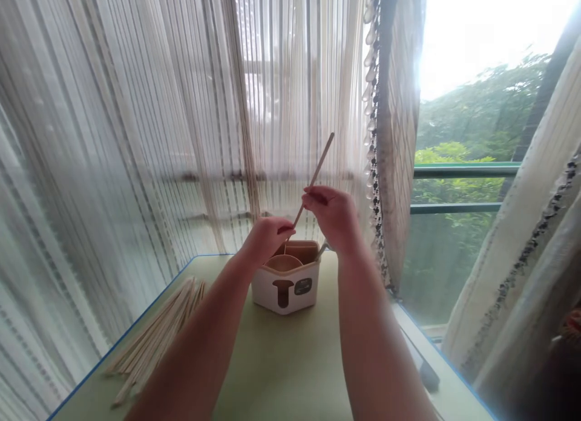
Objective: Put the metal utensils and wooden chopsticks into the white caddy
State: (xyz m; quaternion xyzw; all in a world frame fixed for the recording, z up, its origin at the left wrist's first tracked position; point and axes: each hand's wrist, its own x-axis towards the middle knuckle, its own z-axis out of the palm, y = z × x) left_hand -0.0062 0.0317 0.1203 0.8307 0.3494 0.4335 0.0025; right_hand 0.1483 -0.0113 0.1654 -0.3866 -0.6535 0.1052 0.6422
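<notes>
A thin wooden chopstick (319, 164) slants up to the right above a white holder box (285, 285) with brown-lined compartments. My right hand (333, 218) pinches the stick near its middle. My left hand (265, 238) grips its lower end just over the box's open top. A round tan part (283, 262) sits inside the box's near compartment. Both forearms reach forward over the pale green tabletop (276, 360).
A pile of several loose wooden chopsticks (157, 336) lies on the left of the table by its blue edge. Sheer striped curtains (136, 124) hang close behind and to the left. A window with a green railing (463, 170) is at the right. A dark object (429, 377) lies at the table's right edge.
</notes>
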